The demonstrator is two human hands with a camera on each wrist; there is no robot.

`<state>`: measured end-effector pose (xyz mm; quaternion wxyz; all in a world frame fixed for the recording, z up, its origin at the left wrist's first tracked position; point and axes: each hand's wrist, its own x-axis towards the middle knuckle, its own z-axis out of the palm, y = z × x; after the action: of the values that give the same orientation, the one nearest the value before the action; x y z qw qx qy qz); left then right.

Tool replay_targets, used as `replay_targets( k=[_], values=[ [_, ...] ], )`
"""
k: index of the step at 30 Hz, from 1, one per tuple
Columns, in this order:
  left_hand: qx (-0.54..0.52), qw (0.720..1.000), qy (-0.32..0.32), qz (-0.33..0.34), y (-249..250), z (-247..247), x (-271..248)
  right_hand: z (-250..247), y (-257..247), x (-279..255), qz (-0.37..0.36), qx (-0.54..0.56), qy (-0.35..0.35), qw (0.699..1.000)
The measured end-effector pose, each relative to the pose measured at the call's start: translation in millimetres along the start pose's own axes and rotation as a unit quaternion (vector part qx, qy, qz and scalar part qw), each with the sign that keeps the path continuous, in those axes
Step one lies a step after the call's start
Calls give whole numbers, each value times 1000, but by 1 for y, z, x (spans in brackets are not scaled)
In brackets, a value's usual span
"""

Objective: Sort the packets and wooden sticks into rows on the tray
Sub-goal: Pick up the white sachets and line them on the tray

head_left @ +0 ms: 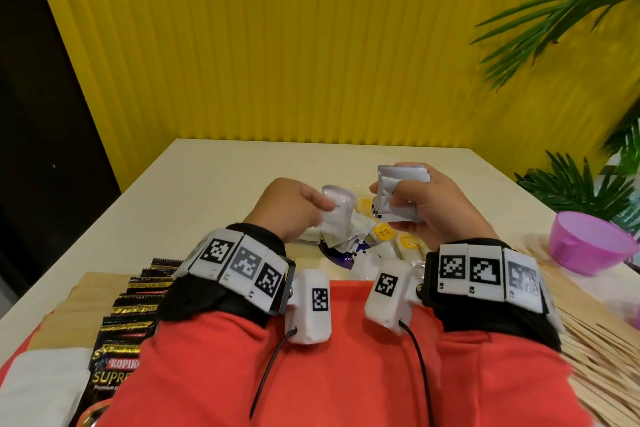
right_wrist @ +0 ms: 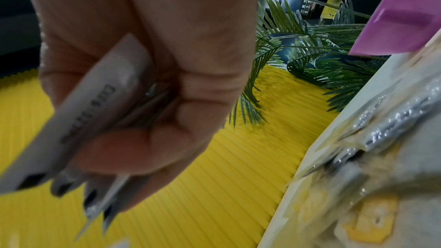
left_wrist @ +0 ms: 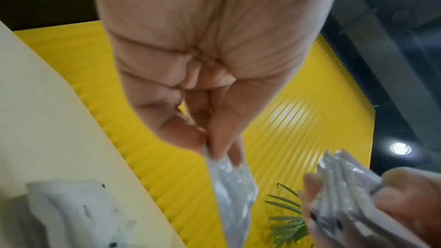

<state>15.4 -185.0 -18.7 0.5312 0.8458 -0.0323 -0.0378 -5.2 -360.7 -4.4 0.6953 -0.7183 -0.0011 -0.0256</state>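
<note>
**Inspector:** Head view, findings on progress. A row of black coffee packets point(head_left: 133, 305) lies overlapped on the wooden tray point(head_left: 86, 291) at the left; I count about seven, the nearest partly hidden by the sleeve. Wooden sticks point(head_left: 602, 350) are spread at the right, too many and too blurred to count. A loose pile of white and yellow packets point(head_left: 381, 239) sits on the table point(head_left: 207, 184) between the wrists, unsorted.

**Recorder:** State of the hands?

**Inspector:** Left hand point(head_left: 294, 208) pinches one white packet point(head_left: 337, 215) between thumb and fingers, raised above the pile. Right hand point(head_left: 426, 204) is curled round a stack of white packets point(head_left: 398, 194); the left wrist view shows roughly five edges, not certain.

**Recorder:** Assessment?

**Inspector:** Partway, in my judgement. The black row looks laid. White packets are being gathered in hand, none visibly rowed; yellow ones untouched.

**Recorder:** Other items?

**Inspector:** One purple bowl point(head_left: 588, 243), right, near the sticks.
</note>
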Motion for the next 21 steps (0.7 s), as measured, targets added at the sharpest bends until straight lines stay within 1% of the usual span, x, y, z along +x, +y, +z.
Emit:
replay_targets(
  k=[2, 3, 6, 9, 11, 13, 18, 21],
  values=[
    [-75, 996, 28, 40, 4, 3, -2, 2, -1, -1, 7, -16, -17, 1000],
    [-93, 993, 36, 61, 7, 6, -3, 3, -1, 0, 9, -23, -19, 1000],
    [-92, 988, 55, 113, 11, 14, -4, 4, -2, 0, 16, -26, -19, 999],
    [-90, 983, 64, 143, 13, 20, -5, 4, 1, 2, 18, -15, -2, 1000],
    [-104, 981, 51, 154, 15, 22, -7, 3, 2, 3, 19, -12, 9, 1000],
    [-106, 981, 29, 161, 15, 23, -7, 2, 2, 3, 23, 0, 5, 1000],
    [-110, 978, -40, 175, 12, 23, -7, -2, 1, -1, 13, 31, -63, 997],
    [-90, 978, -83, 171, 13, 24, -7, -5, -3, -5, 6, 15, -97, 995]
  ],
)
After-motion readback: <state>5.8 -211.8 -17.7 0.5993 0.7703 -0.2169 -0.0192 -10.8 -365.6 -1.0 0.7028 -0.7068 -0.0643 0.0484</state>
